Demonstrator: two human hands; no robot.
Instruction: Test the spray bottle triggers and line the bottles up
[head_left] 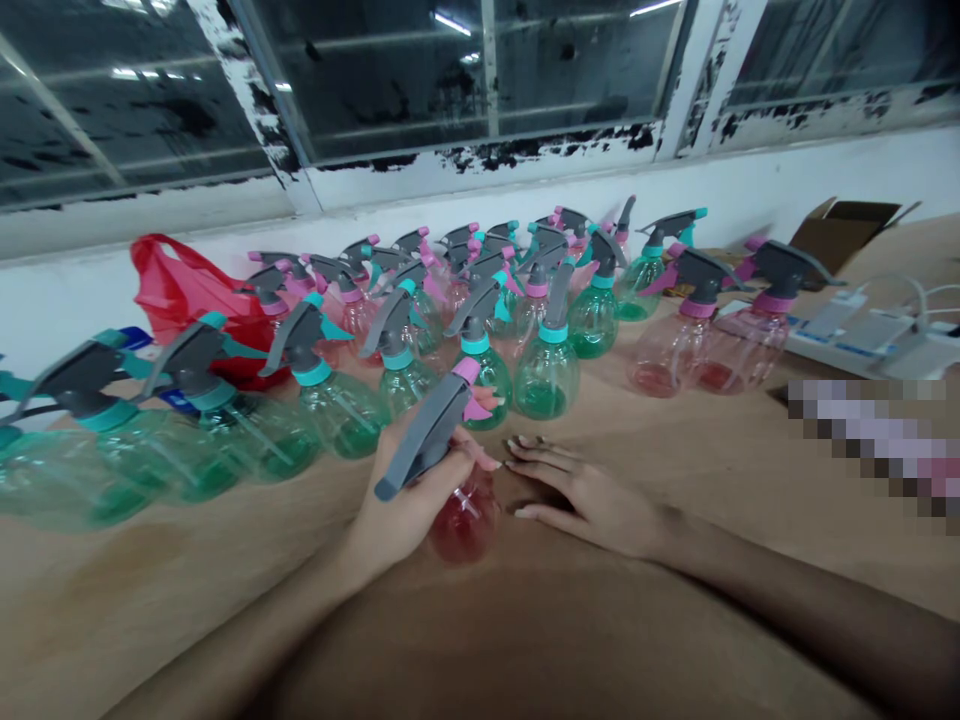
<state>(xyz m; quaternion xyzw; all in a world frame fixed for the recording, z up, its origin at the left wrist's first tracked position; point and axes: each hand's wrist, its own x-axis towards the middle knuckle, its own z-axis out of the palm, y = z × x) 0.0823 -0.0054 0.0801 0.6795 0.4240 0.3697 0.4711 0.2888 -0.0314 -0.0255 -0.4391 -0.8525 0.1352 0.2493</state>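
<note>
My left hand is wrapped round the neck of a pink spray bottle with a grey trigger head and pink nozzle. The bottle stands on the table close in front of me, tilted slightly. To its right, my right hand rests on the tabletop, fingers spread and pointing left, apart from the bottle. Just beyond my hands is a green spray bottle with a turquoise collar. More green bottles, such as one spray bottle, line up to the left.
Many pink and green spray bottles fill the back of the wooden table. A red plastic bag lies at the back left. At the right are two pink spray bottles, a white power strip and an open cardboard box. Windows rise behind.
</note>
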